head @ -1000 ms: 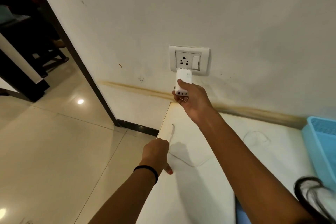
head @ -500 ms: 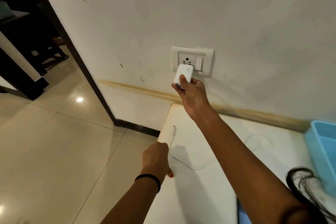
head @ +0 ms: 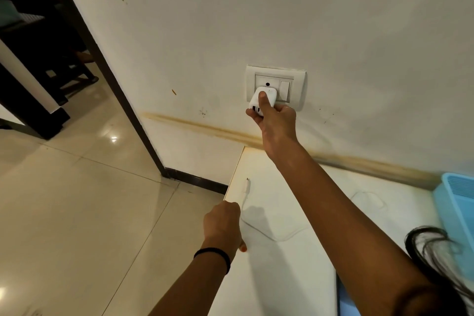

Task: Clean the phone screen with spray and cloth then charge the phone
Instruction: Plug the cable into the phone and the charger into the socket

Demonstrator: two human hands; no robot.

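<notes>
My right hand (head: 275, 120) grips a white charger adapter (head: 264, 100) and holds it against the wall socket (head: 295, 79), thumb on its top face. The adapter covers the socket's lower holes; one hole shows above it. My left hand (head: 222, 223) is curled at the left edge of the white table (head: 295, 264), holding the thin white charging cable (head: 272, 236). The cable's free plug end (head: 246, 186) lies on the table just beyond that hand. The phone, spray and cloth are not in view.
A light blue plastic basket (head: 456, 202) stands at the table's right edge. A dark door frame (head: 107, 69) rises at the left with tiled floor (head: 77, 200) below it and dark furniture beyond. A blue object (head: 345, 300) shows at the bottom beside my right arm.
My right hand has lifted the adapter from below the socket plate up onto the socket face. My left hand stays curled at the table edge.
</notes>
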